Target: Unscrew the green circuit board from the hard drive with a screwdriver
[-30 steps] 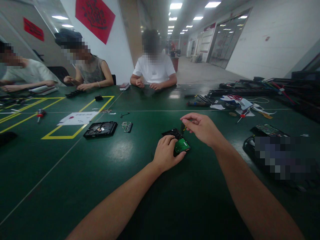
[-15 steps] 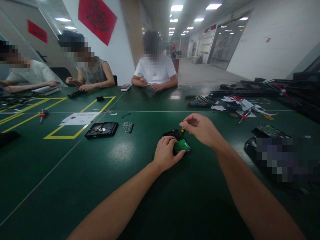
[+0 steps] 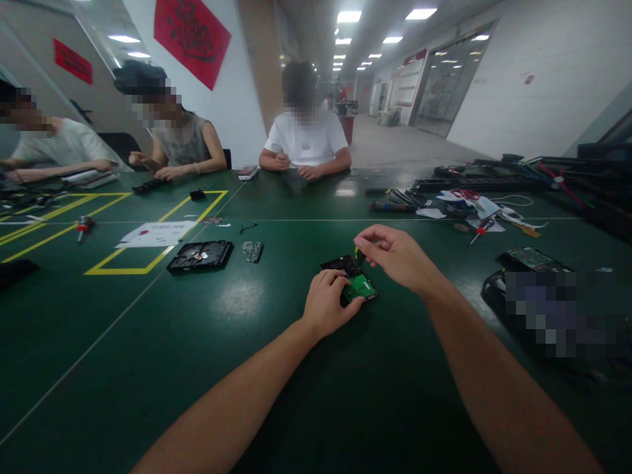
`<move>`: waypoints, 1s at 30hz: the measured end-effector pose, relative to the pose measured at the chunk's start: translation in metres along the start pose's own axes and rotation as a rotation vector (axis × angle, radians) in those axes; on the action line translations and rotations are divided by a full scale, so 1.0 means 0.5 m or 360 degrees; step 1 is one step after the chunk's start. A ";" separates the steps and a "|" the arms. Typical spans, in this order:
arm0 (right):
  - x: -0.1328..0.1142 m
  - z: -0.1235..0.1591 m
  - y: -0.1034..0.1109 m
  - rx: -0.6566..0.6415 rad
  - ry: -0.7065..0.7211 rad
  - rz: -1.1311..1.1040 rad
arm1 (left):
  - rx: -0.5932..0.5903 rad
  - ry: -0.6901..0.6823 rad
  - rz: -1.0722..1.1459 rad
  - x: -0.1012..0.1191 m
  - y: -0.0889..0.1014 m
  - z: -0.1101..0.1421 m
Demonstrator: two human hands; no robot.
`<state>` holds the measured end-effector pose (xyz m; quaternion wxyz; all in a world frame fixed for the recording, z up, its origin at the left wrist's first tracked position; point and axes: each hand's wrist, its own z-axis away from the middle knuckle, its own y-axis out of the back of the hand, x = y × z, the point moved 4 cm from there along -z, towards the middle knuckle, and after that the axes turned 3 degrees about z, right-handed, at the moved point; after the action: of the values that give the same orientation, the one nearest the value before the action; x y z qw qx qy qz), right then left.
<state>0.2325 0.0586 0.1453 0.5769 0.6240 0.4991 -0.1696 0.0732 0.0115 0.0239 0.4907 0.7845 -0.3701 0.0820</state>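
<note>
On the green table in front of me lies a black hard drive with a green circuit board (image 3: 360, 286) facing up. My left hand (image 3: 328, 296) grips it from the near left side, fingers over the top and thumb along the near edge. Above its far right part, my right hand (image 3: 390, 253) pinches a small yellow and black screwdriver (image 3: 357, 254) between thumb and fingers. The screwdriver points down at the drive; its tip is too small to make out. A second black hard drive casing (image 3: 201, 256) and a loose circuit board (image 3: 253, 251) lie to the left.
A white paper sheet (image 3: 157, 234) and a red screwdriver (image 3: 84, 227) lie farther left. On the right are a red-handled screwdriver (image 3: 484, 228), cables (image 3: 402, 197) and another circuit board (image 3: 536, 259). Several people sit across the table, among them a person in a white shirt (image 3: 307, 141).
The fingers of my right hand have shifted slightly on the screwdriver, showing less of its yellow handle. My left hand and the hard drive stay in place.
</note>
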 end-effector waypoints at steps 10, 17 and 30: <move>0.006 0.000 0.001 0.0021 -0.0071 -0.0131 | -0.0013 -0.0024 -0.0034 0.002 -0.004 0.001; 0.015 0.001 0.004 0.0097 -0.0098 0.0044 | -0.0029 -0.0039 -0.0032 0.001 -0.006 0.001; -0.010 0.005 -0.006 -0.0100 -0.0031 -0.0110 | -0.0049 -0.0028 -0.0031 0.004 -0.001 0.001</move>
<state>0.2288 0.0536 0.1472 0.5947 0.5863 0.5199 -0.1797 0.0750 0.0104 0.0243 0.5002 0.7812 -0.3679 0.0645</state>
